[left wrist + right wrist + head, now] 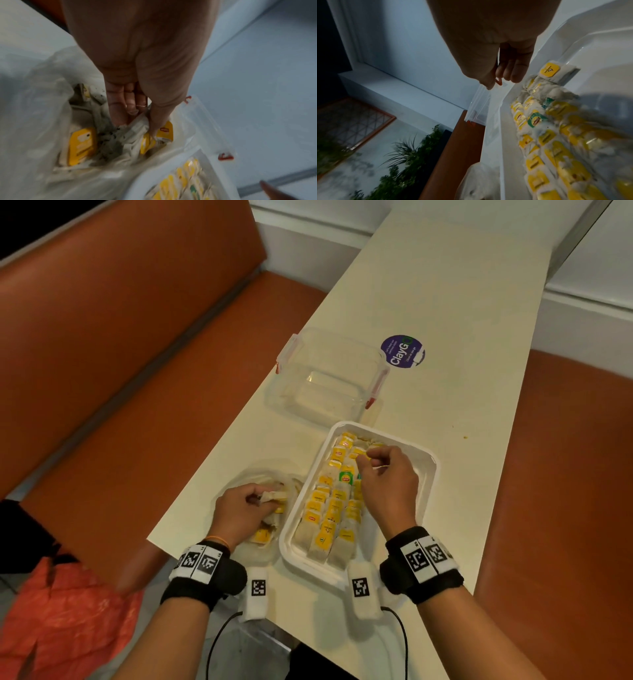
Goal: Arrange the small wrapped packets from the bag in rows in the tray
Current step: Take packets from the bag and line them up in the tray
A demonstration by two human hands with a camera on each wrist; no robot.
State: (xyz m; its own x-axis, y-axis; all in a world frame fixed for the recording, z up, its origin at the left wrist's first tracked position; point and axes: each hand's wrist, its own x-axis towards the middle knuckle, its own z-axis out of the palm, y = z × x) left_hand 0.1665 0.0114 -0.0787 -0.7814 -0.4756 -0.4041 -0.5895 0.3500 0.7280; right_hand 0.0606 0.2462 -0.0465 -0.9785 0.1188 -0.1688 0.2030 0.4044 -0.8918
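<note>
Three rows of small wrapped packets [329,508] already run the length of the white tray [429,470], packed against its left wall, which looks deliberate: filling from one side keeps each row straight and leaves the bare strip along the right wall free for the next one. The right hand [388,484] is over the far end of the third row with its fingers curled and thumb and forefinger pinched together; it seems to be seating a packet [359,453] there, though neither the head view nor the right wrist view shows clearly whether anything is actually between the fingertips, so I cannot tell. The left hand [239,510] is down in the clear plastic bag [294,484], which lies touching the tray's left rim, probably so that each transfer is short; its fingers are curled round a fresh packet [272,495] and some of the crumpled film with it. More packets remain loose in the bag. Beyond the tray's far rim stands an empty clear container with red clips [329,378], near enough to limit reaching past that end. The tray's near edge sits close to the table edge [191,563], so pushing rows toward the person risks nudging it off.
</note>
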